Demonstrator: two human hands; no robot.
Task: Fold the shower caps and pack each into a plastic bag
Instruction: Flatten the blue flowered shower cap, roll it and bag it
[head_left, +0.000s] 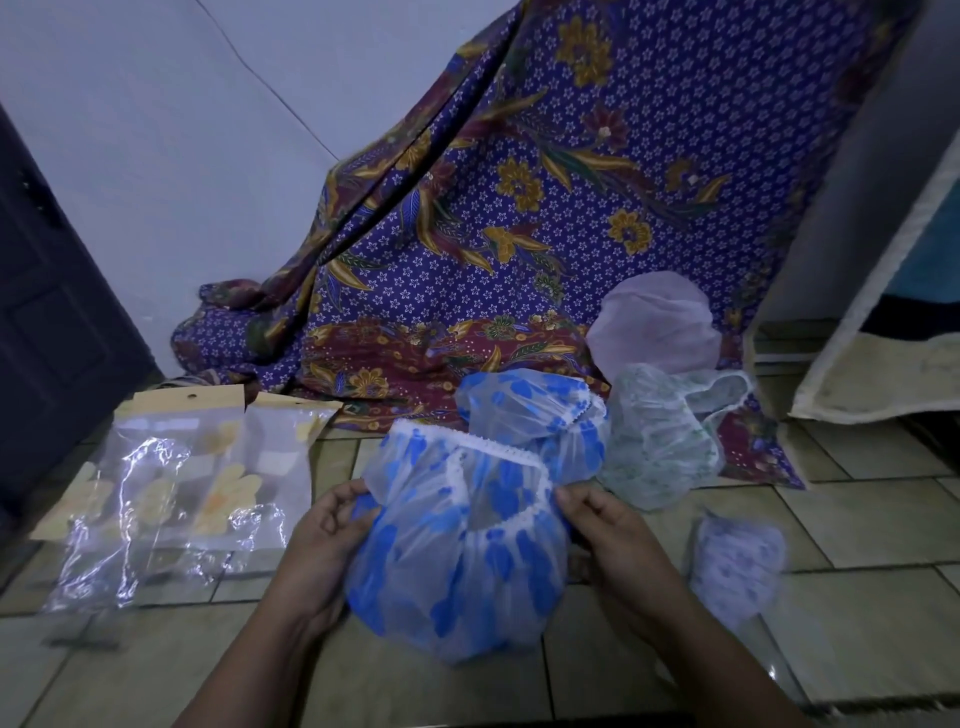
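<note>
A sheer blue-patterned shower cap (457, 551), white frilled elastic rim upward, hangs puffed between both hands: left hand (324, 540) and right hand (608, 540) fingers pinch its opposite edges. Beyond the fingers lie more caps (660, 431) (blue, green, pink); leftward, clear plastic bags (171, 488) on the tiled floor (857, 525).

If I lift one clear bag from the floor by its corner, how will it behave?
The clear bag will probably flop and sag: its film is already wrinkled. It looks very light, so it may drift or shift easily. The glossy highlights suggest a slippery surface, so pinch near the card header.
</note>
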